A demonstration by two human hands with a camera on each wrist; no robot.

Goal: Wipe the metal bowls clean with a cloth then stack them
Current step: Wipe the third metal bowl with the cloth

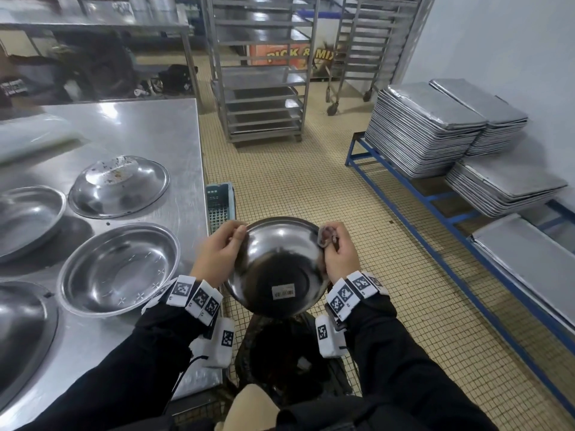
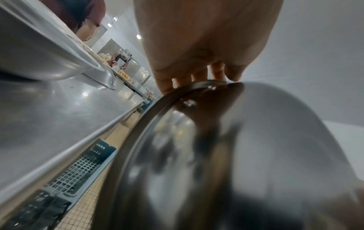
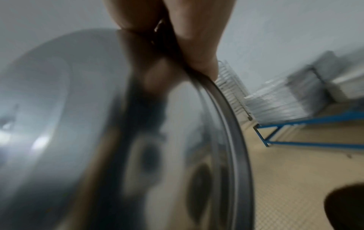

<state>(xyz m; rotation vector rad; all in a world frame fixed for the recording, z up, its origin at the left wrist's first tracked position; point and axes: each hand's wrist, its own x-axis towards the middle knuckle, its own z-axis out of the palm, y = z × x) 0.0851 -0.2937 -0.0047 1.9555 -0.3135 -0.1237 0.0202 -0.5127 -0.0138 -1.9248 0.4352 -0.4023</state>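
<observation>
head view, lower left of the frame: four metal bowls sit on the steel table [image 1: 149, 126] — an upturned one [image 1: 119, 186] with crumbs on its base toward the upper middle, an open one [image 1: 119, 269] nearest the table's right edge, and two more cut off by the left border. moving right, to lower centre, the held bowl [image 1: 277, 265] hangs off the table's edge over a dark bin [image 1: 280, 353], tipped so its outer bottom with a barcode sticker faces the camera and its mouth faces away. the left hand [image 1: 217, 250] is clamped on the rim's left side, fingers hooked over it, as the left wrist view confirms [image 2: 197, 46]. the right hand [image 1: 339, 247] pinches a small bunched cloth [image 1: 326, 236] against the rim's right side — so both hands sit at opposite ends of the bowl's width. the table bowls lie to the left, nearer the left hand, so i judge stacking would swing the bowl leftward.
</observation>
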